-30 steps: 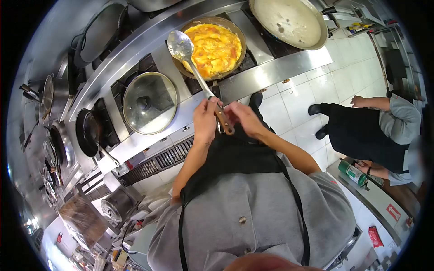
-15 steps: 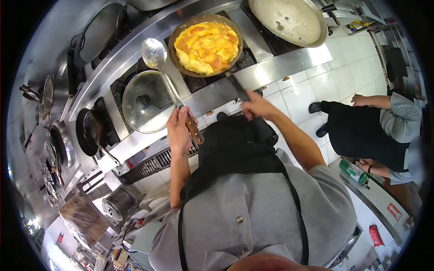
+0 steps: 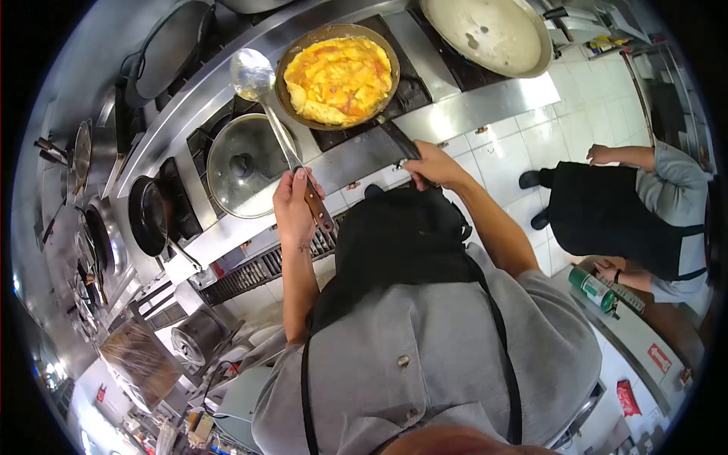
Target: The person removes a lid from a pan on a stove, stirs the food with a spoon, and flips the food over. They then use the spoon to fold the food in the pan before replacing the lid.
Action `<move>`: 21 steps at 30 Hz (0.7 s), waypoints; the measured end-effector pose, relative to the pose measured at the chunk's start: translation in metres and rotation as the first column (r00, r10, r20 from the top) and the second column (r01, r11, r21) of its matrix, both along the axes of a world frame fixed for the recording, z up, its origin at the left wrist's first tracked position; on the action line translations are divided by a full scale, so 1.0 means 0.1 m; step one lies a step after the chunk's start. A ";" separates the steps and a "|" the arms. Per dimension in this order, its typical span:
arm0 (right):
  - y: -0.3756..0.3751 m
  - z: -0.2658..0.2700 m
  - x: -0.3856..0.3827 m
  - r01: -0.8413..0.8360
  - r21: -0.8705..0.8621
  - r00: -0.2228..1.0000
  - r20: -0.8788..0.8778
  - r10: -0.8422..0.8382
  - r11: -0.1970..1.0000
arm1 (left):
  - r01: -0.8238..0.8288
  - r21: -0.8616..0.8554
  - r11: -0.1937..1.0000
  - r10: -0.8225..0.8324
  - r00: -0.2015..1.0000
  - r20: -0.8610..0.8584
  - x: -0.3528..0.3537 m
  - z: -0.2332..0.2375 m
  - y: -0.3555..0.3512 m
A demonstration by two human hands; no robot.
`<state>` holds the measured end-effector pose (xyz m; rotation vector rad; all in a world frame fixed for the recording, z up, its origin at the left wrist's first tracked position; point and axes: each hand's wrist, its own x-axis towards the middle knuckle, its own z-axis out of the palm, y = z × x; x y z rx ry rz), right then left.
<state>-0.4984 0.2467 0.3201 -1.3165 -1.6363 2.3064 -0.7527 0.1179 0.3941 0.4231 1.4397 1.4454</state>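
Note:
My left hand [image 3: 296, 205] is closed around the wooden handle of a large metal spoon [image 3: 253, 74]. The spoon's bowl hangs just left of a frying pan [image 3: 283, 101]. My right hand [image 3: 436, 167] grips the dark handle of that pan, which sits over a stove burner. A yellow egg omelette [image 3: 341, 80] with reddish-orange patches covers most of the pan's base. Below the spoon, a glass lid [image 3: 262, 176] with a dark knob rests on the neighbouring burner.
A large pale pan [image 3: 504, 42] sits on the burner to the right. A black frying pan [image 3: 144, 216] stands at the left. A person in a black apron [image 3: 607, 216] is at the right, near a green canister [image 3: 593, 288] on a counter.
The frying pan with the omelette has shifted slightly left and tilted or turned a little. The spoon has moved slightly left and up. My right hand's grip on the handle shows more clearly.

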 end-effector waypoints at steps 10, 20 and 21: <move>0.20 0.19 0.21 -0.200 0.202 0.946 0.295 0.135 0.959 | -0.004 -0.021 1.000 0.004 1.000 0.030 0.00 -0.06 -0.11; 0.33 -0.03 0.27 -0.101 0.531 0.941 0.326 -0.092 0.841 | 0.010 0.033 0.999 -0.011 1.000 0.011 -0.04 -0.05 0.09; 0.18 -0.11 0.19 -0.125 0.554 0.985 0.172 0.034 0.823 | 0.031 0.012 0.999 -0.031 1.000 -0.002 -0.04 -0.04 0.04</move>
